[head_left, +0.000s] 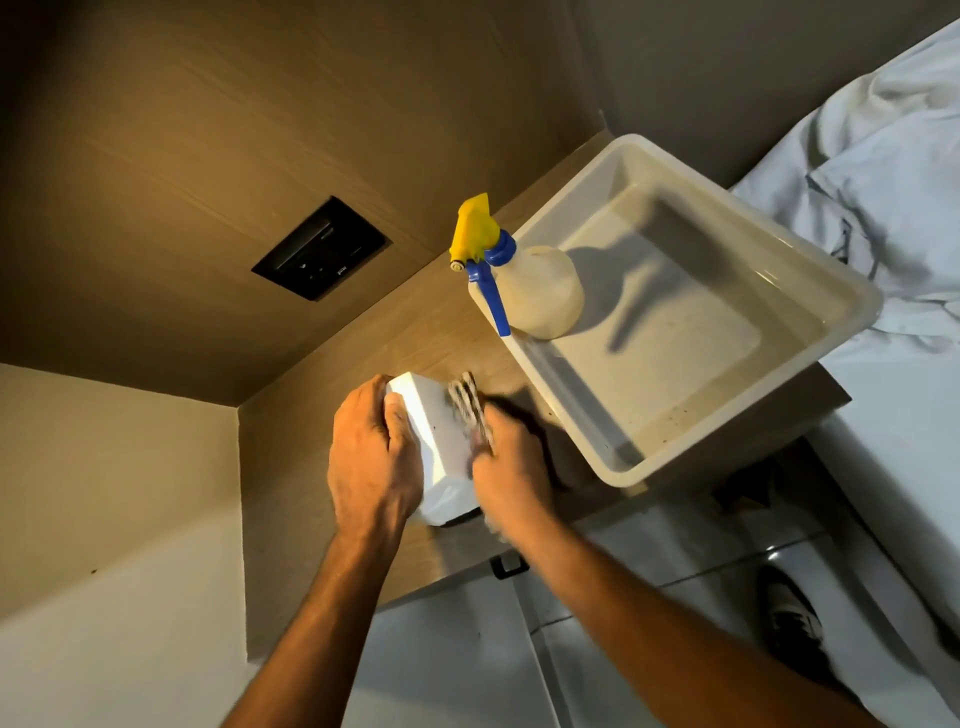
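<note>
A white boxy object (439, 441) stands on the wooden bedside shelf (415, 332). My left hand (371, 457) grips its left side, fingers curled over the top edge. My right hand (511, 467) holds a dark striped cloth or brush (470, 402) against the object's right face; this hand is blurred by motion. What the white object is cannot be told.
A white plastic tub (810, 364) sits on the shelf to the right, with a spray bottle (540, 291) with a yellow and blue trigger head standing in its near-left corner. A black wall panel (322, 249) is on the wooden wall. A bed with white sheets (893, 171) lies at right.
</note>
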